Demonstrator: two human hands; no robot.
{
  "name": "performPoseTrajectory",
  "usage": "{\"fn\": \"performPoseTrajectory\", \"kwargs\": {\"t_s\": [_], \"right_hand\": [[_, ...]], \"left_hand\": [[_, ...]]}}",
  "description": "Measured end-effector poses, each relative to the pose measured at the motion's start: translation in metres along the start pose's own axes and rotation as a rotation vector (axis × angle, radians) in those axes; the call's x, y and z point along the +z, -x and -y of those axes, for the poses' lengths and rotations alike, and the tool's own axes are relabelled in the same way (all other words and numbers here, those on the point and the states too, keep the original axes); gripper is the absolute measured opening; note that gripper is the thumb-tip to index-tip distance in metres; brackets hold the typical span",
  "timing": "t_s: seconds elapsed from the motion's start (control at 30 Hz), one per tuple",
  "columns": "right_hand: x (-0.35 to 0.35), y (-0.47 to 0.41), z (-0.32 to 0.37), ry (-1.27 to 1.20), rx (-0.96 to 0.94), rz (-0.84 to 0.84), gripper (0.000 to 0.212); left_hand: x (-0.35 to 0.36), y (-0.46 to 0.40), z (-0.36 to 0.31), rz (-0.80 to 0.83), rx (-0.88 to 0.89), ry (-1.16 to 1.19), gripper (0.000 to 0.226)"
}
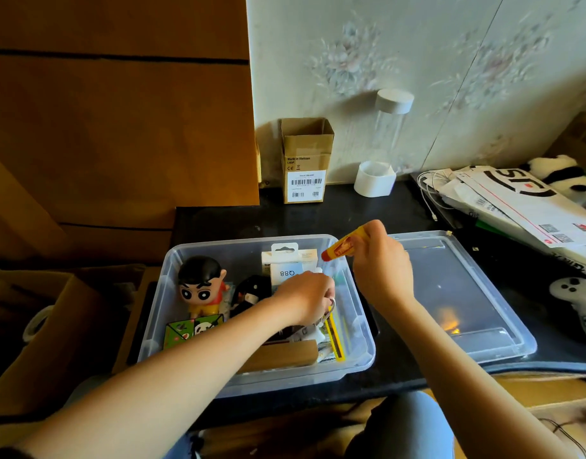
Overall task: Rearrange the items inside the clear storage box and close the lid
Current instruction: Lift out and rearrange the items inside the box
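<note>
Crowding the back of the dark table [318, 217] are a small open cardboard carton [305, 160] with barcode labels and, to its right, a clear tube with a white cap [386, 140] leaning against the floral wall, its foot in a white base. At the right edge lies a heap of white mailers and a cable [503, 200], a panda plush [565, 177] behind them, and a white game controller [575, 299] nearer the front. The clear storage box [363, 342] sits open at the table's front edge, and its lid [457, 293] lies flat just beside it on the right. Inside the box stand a cartoon boy figure [202, 286] at the left, a green panda-printed box [192, 329] in front of him, a dark item [248, 293] near the middle, a white retail package [286, 263] upright against the back wall, a brown cardboard piece [285, 354] along the front, and a yellow ruler [336, 336] along the right side. Both bare forearms reach in from below. The left hand [305, 296] is down inside the box, knuckles up, fingers curled over something small and white that I cannot make out. The right hand [381, 263] hovers above the box's right rim, pinching a yellow tube with a red tip [343, 248] that points left and down over the box.
</note>
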State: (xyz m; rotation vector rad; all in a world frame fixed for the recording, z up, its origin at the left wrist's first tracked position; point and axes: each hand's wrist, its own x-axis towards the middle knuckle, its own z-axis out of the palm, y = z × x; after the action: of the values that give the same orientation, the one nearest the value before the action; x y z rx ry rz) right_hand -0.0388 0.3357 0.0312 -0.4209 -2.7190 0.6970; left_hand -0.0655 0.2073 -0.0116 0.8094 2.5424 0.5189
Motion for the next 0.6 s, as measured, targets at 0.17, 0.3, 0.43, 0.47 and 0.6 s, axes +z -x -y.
{"fn": "performPoseTrajectory", "kwargs": {"t_s": [0.17, 0.3, 0.43, 0.47, 0.6], "right_hand": [[0.003, 0.0, -0.003, -0.209, 0.06, 0.065, 0.011], [0.01, 0.007, -0.005, -0.156, -0.018, 0.143, 0.009], [0.016, 0.014, -0.002, -0.005, -0.152, 0.231, 0.016], [0.018, 0.016, 0.0, 0.036, -0.168, 0.264, 0.019], [0.031, 0.019, 0.009, 0.195, -0.192, 0.482, 0.022]], "left_hand": [[-0.018, 0.032, 0.025, -0.015, 0.038, 0.314, 0.041], [-0.023, 0.051, 0.04, 0.012, 0.075, 0.36, 0.044], [-0.025, 0.058, 0.048, 0.004, 0.082, 0.349, 0.043], [-0.025, 0.058, 0.049, 0.008, 0.084, 0.333, 0.043], [-0.028, 0.057, 0.051, 0.02, 0.089, 0.314, 0.041]]}}
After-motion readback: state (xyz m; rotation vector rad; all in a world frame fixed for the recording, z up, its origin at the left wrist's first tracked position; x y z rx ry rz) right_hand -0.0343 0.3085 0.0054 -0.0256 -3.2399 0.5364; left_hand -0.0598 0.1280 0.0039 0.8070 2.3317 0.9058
